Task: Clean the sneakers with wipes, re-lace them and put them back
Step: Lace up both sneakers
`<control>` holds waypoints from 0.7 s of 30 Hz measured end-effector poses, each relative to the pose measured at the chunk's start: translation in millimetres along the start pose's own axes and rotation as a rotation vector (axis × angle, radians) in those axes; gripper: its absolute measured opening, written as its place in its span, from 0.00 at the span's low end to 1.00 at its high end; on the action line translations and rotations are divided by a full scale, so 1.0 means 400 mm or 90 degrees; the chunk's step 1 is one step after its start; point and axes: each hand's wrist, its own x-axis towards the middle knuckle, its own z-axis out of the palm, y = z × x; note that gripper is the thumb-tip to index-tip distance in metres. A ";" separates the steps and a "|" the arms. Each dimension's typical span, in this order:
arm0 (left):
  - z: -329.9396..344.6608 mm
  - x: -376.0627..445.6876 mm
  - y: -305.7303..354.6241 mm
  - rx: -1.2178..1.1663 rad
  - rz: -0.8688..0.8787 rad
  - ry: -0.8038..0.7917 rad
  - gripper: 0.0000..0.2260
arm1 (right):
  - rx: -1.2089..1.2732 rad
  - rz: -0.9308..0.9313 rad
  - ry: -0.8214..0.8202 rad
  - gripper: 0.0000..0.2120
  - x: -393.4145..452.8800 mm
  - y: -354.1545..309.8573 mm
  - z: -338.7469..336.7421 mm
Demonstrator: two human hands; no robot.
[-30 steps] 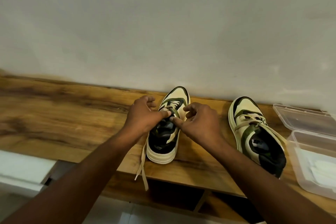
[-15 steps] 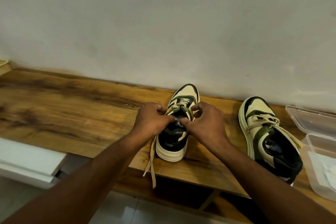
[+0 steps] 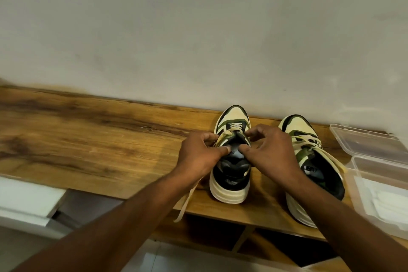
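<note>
Two cream, green and black sneakers stand on the wooden shelf, toes to the wall. My left hand and my right hand meet over the left sneaker. The left hand pinches a cream lace at the eyelets, and the lace's loose end hangs over the shelf's front edge. The right hand's fingers curl at the other side of the tongue, and its thumb presses the tongue. The right sneaker stands beside it with loose laces across its top.
A clear plastic box with white wipes inside sits at the shelf's right end, its lid flipped open toward the wall. A white surface lies lower left. A lower shelf shows under the front edge.
The view has shifted left, so shoes and box sit further right in frame. Both hands stay on the left sneaker, working slightly further back along the eyelets.
</note>
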 end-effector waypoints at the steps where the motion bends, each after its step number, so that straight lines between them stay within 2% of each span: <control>1: 0.012 -0.005 0.002 0.003 0.004 -0.006 0.22 | -0.009 0.001 -0.001 0.19 -0.004 0.007 -0.008; 8: 0.040 -0.019 0.025 0.047 0.015 -0.014 0.23 | -0.049 0.006 -0.006 0.21 -0.013 0.031 -0.032; 13: 0.014 -0.010 0.042 0.044 0.012 -0.045 0.19 | -0.050 0.017 -0.010 0.23 0.004 0.035 -0.036; 15: 0.001 -0.005 0.044 0.044 0.032 -0.022 0.18 | -0.017 0.026 -0.004 0.19 0.020 0.037 -0.044; 19: -0.022 0.010 0.040 0.058 0.114 0.025 0.11 | 0.087 0.027 -0.020 0.06 0.056 0.037 -0.051; 21: -0.025 0.018 0.038 0.071 0.133 0.031 0.09 | 0.101 0.027 -0.050 0.04 0.068 0.032 -0.050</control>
